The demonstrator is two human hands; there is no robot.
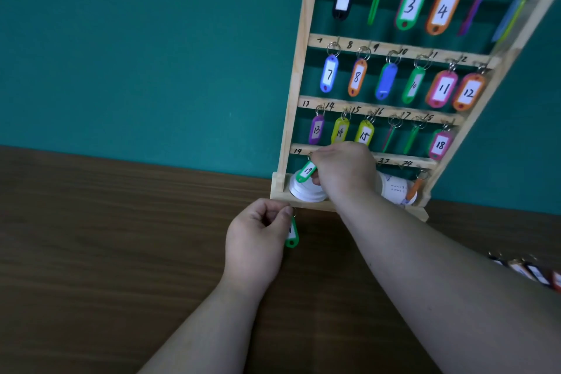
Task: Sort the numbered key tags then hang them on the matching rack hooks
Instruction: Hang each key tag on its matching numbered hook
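A wooden key rack (299, 48) stands on the brown table against the teal wall, its four rails numbered by hand. Coloured tags hang on the upper three rows. My right hand (344, 171) is at the bottom rail, pinching the ring end of the green tag 19 (306, 171) close to the mark 19. My left hand (258, 240) is in front of the rack's base and pinches the ring of another green tag (292, 237), whose number is hidden. An orange tag (415, 188) hangs at the bottom rail's right end.
A white round container (303, 191) lies behind the rack's lowest opening. Several loose tags (528, 270) lie in a row on the table at the right edge. Brown wooden table (106, 252) spreads to the left and front.
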